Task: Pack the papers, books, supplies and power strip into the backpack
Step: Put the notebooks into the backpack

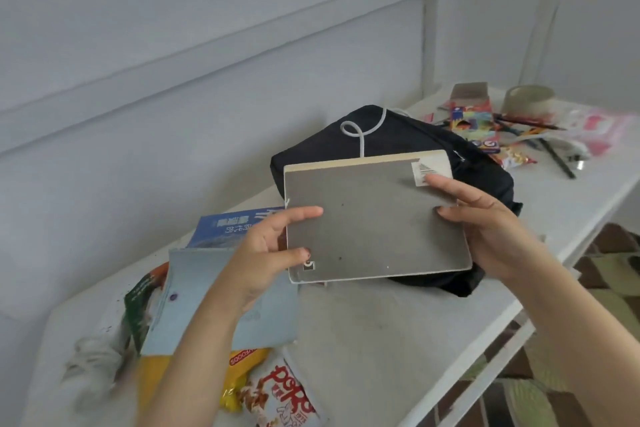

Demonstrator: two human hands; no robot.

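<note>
I hold a thick grey-covered book (374,218) flat above the black backpack (311,149) in the middle of the white table (571,198). My left hand (273,250) grips its left edge, thumb on the cover. My right hand (485,225) grips its right edge, fingers beside a barcode sticker. A white cord (360,132) loops over the backpack's top. A blue book (228,225) and a pale blue folder (194,291) lie left of the backpack. Coloured pencil boxes (472,120), loose pencils (530,123) and a tape roll (528,99) sit at the far right.
Snack bags (277,392) and a green packet (138,298) lie at the near left of the table. A pink packet (602,128) and a small brown box (469,94) rest at the far right. A wall runs behind the table; patterned floor shows below right.
</note>
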